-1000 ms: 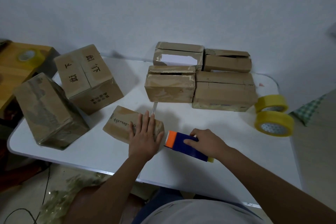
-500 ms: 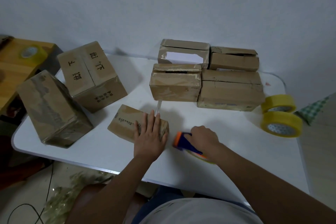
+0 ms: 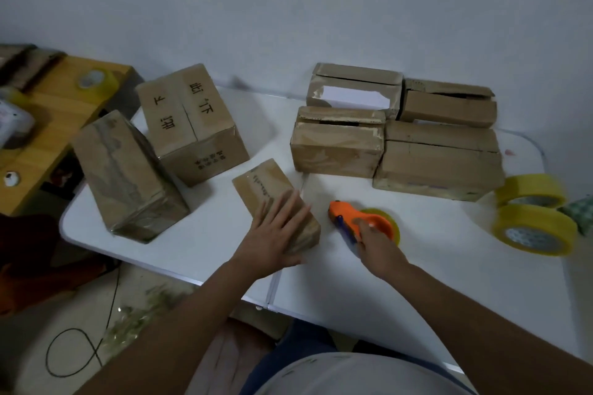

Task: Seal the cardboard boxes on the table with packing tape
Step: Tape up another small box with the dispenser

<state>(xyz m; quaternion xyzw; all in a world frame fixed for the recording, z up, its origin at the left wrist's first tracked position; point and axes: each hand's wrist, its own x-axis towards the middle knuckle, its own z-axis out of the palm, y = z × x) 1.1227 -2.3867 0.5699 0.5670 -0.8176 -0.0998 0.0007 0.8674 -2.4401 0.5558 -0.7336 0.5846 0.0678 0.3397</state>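
- Near edge of white folding table [image 3: 449,298]: bare stretch in front of both hands.
- Left hand [image 3: 272,237], fingers straight and spread, presses flat on small cardboard box [image 3: 266,189] lying near the front edge.
- Right hand [image 3: 375,247] grips orange tape dispenser [image 3: 356,221], just right of that box, apart from it.
- Two yellow tape rolls [image 3: 536,228] at the right edge.
- Two larger boxes [image 3: 160,151] left; four boxes [image 3: 394,135] clustered behind, near the pale wall [image 3: 288,9].
- Wooden bench [image 3: 57,112] beyond the left edge.

Matt cardboard boxes [image 3: 337,151] on a smooth white table [image 3: 417,266].
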